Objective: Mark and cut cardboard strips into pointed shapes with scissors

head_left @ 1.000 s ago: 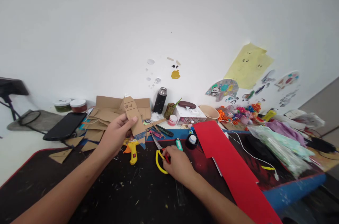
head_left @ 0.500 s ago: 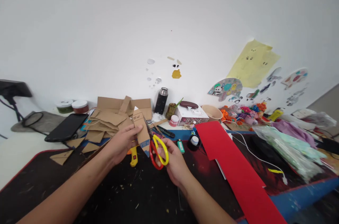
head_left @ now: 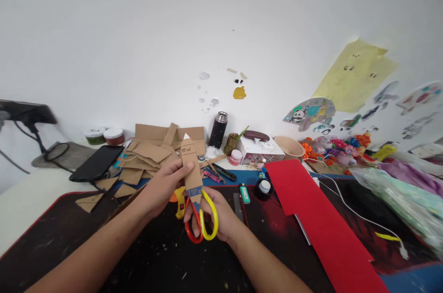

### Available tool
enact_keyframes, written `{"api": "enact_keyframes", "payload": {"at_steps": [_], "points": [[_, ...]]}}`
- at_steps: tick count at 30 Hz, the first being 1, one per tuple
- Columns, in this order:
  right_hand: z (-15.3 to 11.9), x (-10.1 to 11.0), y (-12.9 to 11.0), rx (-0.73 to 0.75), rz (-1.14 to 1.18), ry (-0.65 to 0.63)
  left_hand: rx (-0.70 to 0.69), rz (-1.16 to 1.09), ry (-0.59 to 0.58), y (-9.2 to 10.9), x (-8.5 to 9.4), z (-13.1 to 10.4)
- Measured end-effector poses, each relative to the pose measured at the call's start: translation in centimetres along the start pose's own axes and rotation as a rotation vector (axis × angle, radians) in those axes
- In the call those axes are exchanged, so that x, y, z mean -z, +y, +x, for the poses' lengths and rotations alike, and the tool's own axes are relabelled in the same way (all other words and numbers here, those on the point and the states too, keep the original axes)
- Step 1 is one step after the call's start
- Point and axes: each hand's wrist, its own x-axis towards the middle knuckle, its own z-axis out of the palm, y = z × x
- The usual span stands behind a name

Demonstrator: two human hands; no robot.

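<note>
A narrow, pointed strip of brown cardboard (head_left: 193,174) with blue print at its lower end stands upright in my left hand (head_left: 172,181), pinched between thumb and fingers. My right hand (head_left: 215,212) is closed on scissors (head_left: 210,224) with one red and one yellow handle loop. The blades are hidden behind the cardboard, so I cannot tell how far apart they are. Just behind my left hand a yellow-handled tool (head_left: 180,202) lies on the dark mat.
Cut cardboard pieces (head_left: 145,153) are heaped at the back left beside a black phone (head_left: 97,164). A black flask (head_left: 218,130) stands by the wall. Red card (head_left: 311,210) stretches across the right side. A green lighter (head_left: 244,194) and a metal ruler (head_left: 238,207) lie near my right hand.
The scissors have swung left and lower, so their handles now sit below the cardboard's lower end instead of to its right. The view has turned slightly left.
</note>
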Motion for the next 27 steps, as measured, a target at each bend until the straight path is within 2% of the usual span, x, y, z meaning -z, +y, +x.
{"api": "enact_keyframes", "payload": {"at_steps": [2, 6, 9, 16, 21, 27], "points": [[-0.2, 0.4, 0.1, 0.019, 0.009, 0.013, -0.062, -0.018, 0.060, 0.3, 0.6, 0.4], [-1.3, 1.4, 0.0, 0.046, -0.056, -0.020, -0.246, -0.011, 0.281, 1.0, 2.4, 1.4], [-1.9, 1.6, -0.2, 0.077, -0.079, -0.012, -0.275, 0.049, 0.340, 1.2, 3.3, 1.8], [-1.8, 0.6, 0.2, 0.054, -0.065, -0.072, -0.329, 0.210, 0.349, 2.0, 3.8, 1.1], [-1.9, -0.2, 1.1, 0.049, -0.153, 0.051, -0.324, 0.302, 0.298, 2.5, 3.0, 0.1], [-1.9, -0.8, 1.3, 0.079, -0.257, 0.121, -0.283, 0.242, 0.191, 1.9, 1.5, -0.5]]}}
